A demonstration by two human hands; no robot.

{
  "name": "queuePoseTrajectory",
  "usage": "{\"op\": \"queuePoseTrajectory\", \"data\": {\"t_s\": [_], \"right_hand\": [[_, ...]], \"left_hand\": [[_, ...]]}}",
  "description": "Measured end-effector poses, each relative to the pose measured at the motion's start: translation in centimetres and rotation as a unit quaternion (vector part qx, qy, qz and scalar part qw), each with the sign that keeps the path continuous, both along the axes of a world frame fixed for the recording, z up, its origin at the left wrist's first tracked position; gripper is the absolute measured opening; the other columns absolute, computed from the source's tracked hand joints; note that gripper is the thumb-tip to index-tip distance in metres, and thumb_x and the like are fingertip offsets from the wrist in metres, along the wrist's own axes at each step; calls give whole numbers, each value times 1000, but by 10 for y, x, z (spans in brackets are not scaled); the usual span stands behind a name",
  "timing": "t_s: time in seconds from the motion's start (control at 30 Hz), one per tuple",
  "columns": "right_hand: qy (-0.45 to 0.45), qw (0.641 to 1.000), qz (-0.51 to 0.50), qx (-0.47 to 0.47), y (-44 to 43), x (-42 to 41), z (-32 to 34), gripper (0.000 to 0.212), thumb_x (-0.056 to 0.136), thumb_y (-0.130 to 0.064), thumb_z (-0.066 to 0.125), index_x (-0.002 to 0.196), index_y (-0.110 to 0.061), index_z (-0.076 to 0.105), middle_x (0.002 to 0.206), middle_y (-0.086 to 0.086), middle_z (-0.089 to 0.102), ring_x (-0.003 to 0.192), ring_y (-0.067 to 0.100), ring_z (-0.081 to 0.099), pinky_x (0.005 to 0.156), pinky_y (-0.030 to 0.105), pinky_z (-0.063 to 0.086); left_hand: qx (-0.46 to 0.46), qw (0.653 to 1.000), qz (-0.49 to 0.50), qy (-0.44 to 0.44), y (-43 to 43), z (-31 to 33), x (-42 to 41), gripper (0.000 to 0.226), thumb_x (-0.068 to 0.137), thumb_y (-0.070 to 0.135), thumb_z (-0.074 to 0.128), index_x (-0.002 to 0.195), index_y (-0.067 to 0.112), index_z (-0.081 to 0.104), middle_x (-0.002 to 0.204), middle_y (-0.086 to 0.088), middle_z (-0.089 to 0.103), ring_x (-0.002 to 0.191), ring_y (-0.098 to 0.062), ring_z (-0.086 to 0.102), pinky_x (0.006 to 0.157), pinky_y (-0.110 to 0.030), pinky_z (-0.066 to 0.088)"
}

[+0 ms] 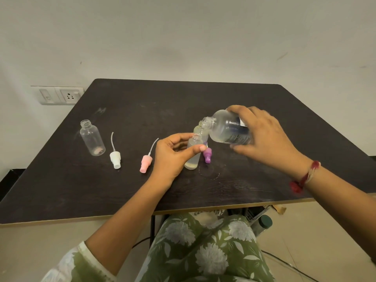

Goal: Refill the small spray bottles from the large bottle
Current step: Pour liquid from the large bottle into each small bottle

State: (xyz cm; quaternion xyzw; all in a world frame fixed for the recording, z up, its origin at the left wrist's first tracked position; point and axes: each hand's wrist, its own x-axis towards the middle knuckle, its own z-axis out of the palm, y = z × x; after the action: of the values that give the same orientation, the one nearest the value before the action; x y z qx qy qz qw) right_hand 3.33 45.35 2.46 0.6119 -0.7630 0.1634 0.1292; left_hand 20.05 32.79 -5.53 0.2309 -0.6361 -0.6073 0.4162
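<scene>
We see the fingers (pixel 200 148) of the left hand (pixel 171 157) pinching a small spray bottle (pixel 193 155), uncapped, its base on the table (pixel 142 110). The right hand (pixel 264 137) wraps its fingers (pixel 240 109) round the large bottle (pixel 225 129), tipped mouth-down just above that neck. A second small bottle (pixel 197 129) stands just behind. A purple cap (pixel 208 155) lies beside it. A pink cap (pixel 145 163), a white cap (pixel 115 158) and a clear bottle (pixel 92 139) are further left.

Clear glossy plastic bottles (pixel 92 138), matt dark wood-grain table (pixel 142 98), floral cloth trousers (pixel 205 251).
</scene>
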Motion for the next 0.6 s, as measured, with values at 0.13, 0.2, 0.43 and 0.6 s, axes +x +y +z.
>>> {"op": "queuePoseTrajectory", "data": {"t_s": [0.13, 0.2, 0.43, 0.6], "right_hand": [[-256, 965, 43, -33, 1, 4, -11, 76, 66, -21, 84, 129, -29, 42, 116, -8, 55, 101, 8, 54, 84, 22, 45], [-338, 938, 57, -58, 4, 4, -18, 74, 67, -13, 84, 125, -31, 42, 113, -16, 55, 101, -6, 55, 80, 8, 43], [-482, 868, 16, -115, 17, -3, -40, 76, 65, -5, 83, 126, -29, 44, 110, -14, 59, 98, -5, 59, 77, 12, 48], [-500, 856, -8, -130, 26, -7, -47, 76, 64, -8, 84, 126, -28, 45, 111, -11, 60, 99, 0, 60, 77, 15, 45]], "left_hand": [[1, 1000, 4, 11, -2, 1, 0, 47, 58, 27, 82, 101, 12, 72, 94, 4, 76, 93, -14, 71, 84, -28, 57], [-5, 1000, 5, 12, -3, 3, 1, 43, 59, 25, 82, 99, 13, 72, 92, 7, 76, 92, -12, 72, 81, -25, 57], [-19, 999, 34, 23, -19, 18, 5, 28, 67, 7, 81, 91, 17, 71, 83, 15, 75, 82, -3, 70, 73, -16, 53], [-34, 997, 65, 19, -33, 29, 7, 31, 66, 10, 82, 95, 11, 71, 82, 12, 75, 82, -6, 70, 76, -20, 55]]}}
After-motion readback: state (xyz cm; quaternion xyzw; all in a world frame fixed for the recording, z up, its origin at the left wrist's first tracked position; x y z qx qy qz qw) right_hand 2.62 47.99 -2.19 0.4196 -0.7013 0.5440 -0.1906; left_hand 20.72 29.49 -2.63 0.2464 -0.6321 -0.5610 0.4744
